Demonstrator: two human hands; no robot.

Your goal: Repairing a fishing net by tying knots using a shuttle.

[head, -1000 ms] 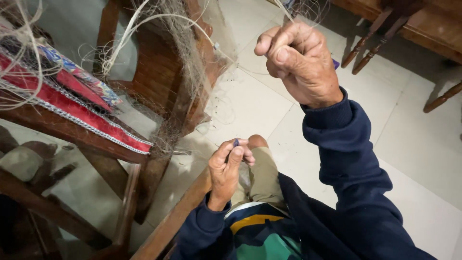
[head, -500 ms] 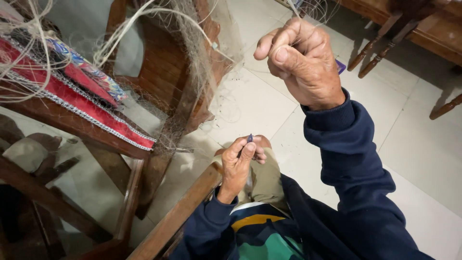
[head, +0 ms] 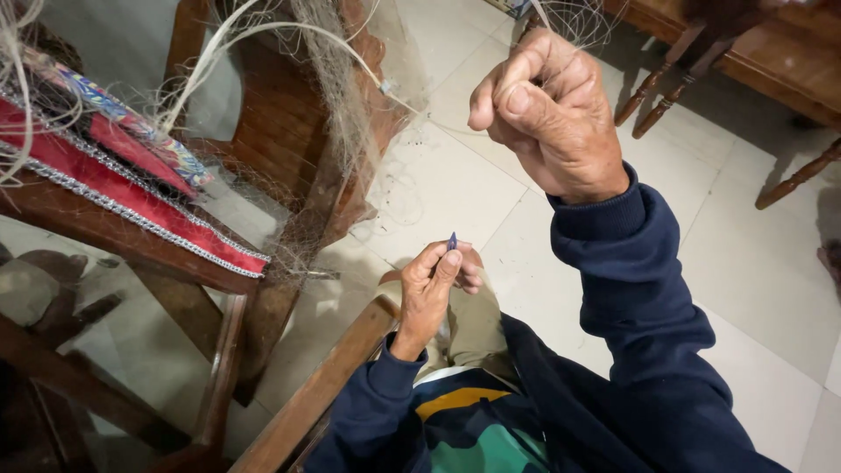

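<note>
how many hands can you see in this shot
2: the right hand raised at upper centre, pinching fine net thread; the left hand lower, over the lap, holding a small blue tool.

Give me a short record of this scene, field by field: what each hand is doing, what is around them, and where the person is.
Left hand: low near the lap, pinching a small blue pointed tool
Right hand: raised, closed in a fist on fine pale netting
Netting: draped over a wooden chair
Left side: red cloth with silver trim on a wooden frame
Floor: pale tiles
Clothing: dark blue sleeves
</note>
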